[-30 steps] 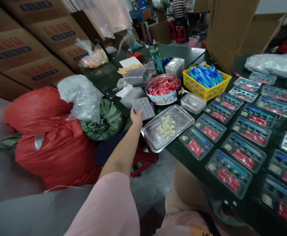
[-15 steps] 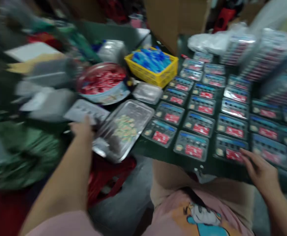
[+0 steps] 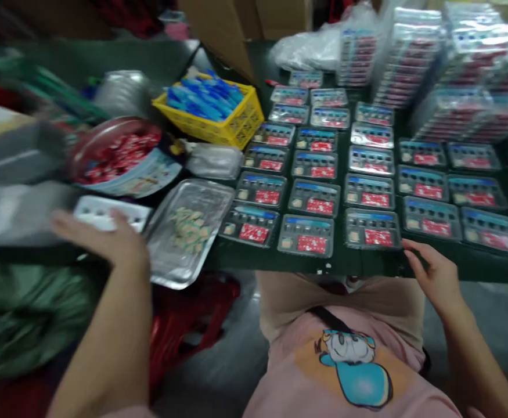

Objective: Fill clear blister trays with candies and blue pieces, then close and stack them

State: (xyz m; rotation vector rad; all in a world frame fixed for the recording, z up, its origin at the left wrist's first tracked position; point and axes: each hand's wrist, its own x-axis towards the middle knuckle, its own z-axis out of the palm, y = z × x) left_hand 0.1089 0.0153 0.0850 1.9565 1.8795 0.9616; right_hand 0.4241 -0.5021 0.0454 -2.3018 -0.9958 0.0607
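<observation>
My left hand (image 3: pixel 105 238) is spread with its fingers apart, at the near edge of a white tray with dark round spots (image 3: pixel 101 212); whether it touches is unclear from the blur. To its right lies a shiny clear tray (image 3: pixel 210 212) holding a heap of small pale pieces (image 3: pixel 190 231). At the table's front edge, the thumb and fingertips of my right hand (image 3: pixel 432 273) close on the lower right corner of a clear plastic tray (image 3: pixel 353 237). That tray lies flat and contains a red-and-white patterned piece (image 3: pixel 378 237), a small pale piece and a blue strip along its top.
Rows of similar filled trays (image 3: pixel 317 197) cover the dark table. Tall stacks of packed trays (image 3: pixel 406 58) stand at the back right. A yellow basket (image 3: pixel 236 125) carries blue items, and a round tub (image 3: pixel 149 174) holds red-and-white pieces. A red plastic stool-like object (image 3: pixel 197 316) sits below.
The view has swung right, shifting the table leftward in the picture. My left hand has opened out over the white tray. My right hand now rests at the filled tray's outer corner.
</observation>
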